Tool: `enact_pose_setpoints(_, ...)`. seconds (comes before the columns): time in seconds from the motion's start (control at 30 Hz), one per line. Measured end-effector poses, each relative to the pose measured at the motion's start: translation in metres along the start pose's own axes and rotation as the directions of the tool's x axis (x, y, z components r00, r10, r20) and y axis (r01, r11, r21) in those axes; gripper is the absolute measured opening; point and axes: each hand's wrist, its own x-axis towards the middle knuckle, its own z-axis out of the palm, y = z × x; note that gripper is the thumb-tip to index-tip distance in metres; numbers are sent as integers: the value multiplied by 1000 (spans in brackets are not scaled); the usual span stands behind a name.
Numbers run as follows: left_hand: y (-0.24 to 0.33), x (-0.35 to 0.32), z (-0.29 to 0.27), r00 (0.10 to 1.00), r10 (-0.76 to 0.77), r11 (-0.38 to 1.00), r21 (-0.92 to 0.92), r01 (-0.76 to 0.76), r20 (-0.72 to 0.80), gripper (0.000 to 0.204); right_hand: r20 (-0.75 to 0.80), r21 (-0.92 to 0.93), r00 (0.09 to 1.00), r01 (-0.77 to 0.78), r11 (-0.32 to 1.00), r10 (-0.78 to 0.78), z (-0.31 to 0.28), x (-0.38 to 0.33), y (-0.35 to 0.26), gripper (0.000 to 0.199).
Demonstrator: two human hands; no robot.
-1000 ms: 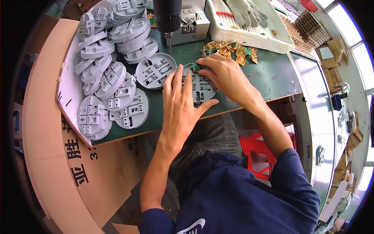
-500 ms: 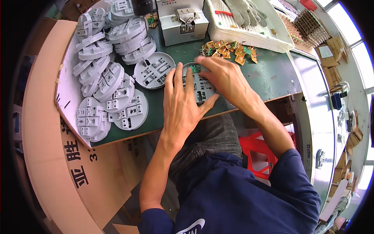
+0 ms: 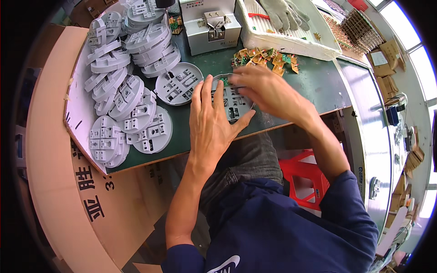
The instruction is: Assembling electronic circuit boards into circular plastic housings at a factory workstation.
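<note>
Stacked grey round housings (image 3: 132, 68) crowd the green bench's (image 3: 318, 86) left. The left hand (image 3: 214, 120), fingers spread flat, presses one grey disc (image 3: 234, 107) near the front edge (partly hidden beneath both hands). The right hand (image 3: 268, 91) pinches its top rim, small circuit boards (image 3: 264, 57) just behind.

We see only part of the grey round plate (image 3: 234, 105): the left hand (image 3: 214, 123) lies flat over its near left portion and the right hand (image 3: 268, 91) covers its far right edge. We cannot tell whether the right fingertips pinch the small green board (image 3: 224, 81) at the plate's rim. The grey machine (image 3: 211, 27) and work gloves (image 3: 282, 11) are cut off by the upper edge. Individual pieces in the pile of small circuit boards (image 3: 264, 57) are too small to distinguish.
</note>
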Motion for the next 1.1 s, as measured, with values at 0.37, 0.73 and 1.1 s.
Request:
enact_pose_setpoints(0.37, 0, -3, 0, 999, 0, 1000, -25, 0, 34, 87, -156, 855, 985, 101, 509, 68, -63, 181, -12, 69)
enact_pose_setpoints(0.73, 0, -4, -2, 999, 12, 999, -44, -10, 53, 89, -442, 827, 818, 213, 521, 367, -53, 182, 6, 34)
enact_pose_setpoints(1.1, 6, -2, 0, 1000, 13, 999, -34, -13, 1, 81, -480, 745, 787, 133, 654, 387, -40, 184, 25, 22)
